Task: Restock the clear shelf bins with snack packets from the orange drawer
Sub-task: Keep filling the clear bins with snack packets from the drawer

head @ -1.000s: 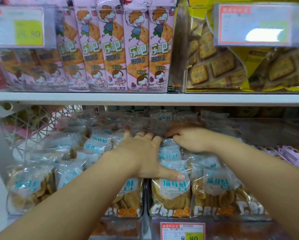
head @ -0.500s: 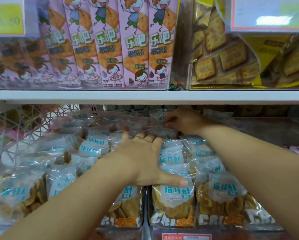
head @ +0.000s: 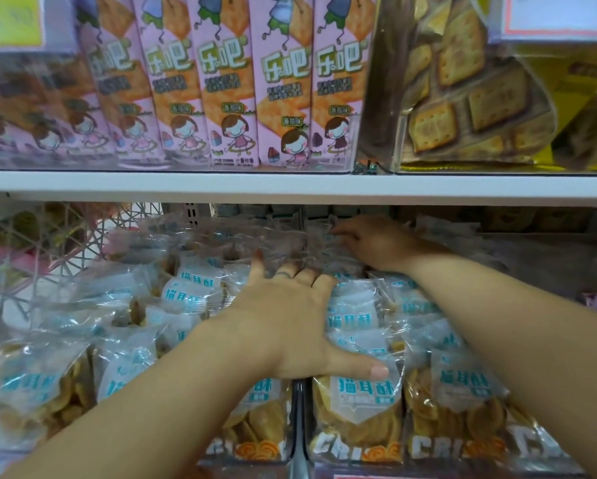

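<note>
The snack packets (head: pixel 356 402) lie heaped in the clear shelf bins (head: pixel 299 440) on the lower level, clear bags with pale blue labels and golden swirl crisps showing through, stacked from the front wall back into the shadow under the white shelf board (head: pixel 290 184). The left hand (head: pixel 290 326) lies palm down on the heap near the middle, fingers straight and fanned out, the thumb stretched far to the right and resting on the top edge of a front packet; it presses on the packets and closes round none of them (a thin ring (head: pixel 283 274) shows on one finger). The right hand (head: pixel 376 243) reaches deeper, well behind the left and just to its right, at the rear of the bin, its fingers bent toward the crinkled bags there; blur and glare off the plastic hide whether it grips a packet or only touches them, so I cannot tell. Both forearms run up from the bottom of the view. On the shelf above stand pink cracker boxes (head: pixel 283 81) in a tight upright row, with yellow biscuit bags (head: pixel 480 98) beside them to the right. A pale wire lattice (head: pixel 48 243) sits at the far left, behind the packets.
</note>
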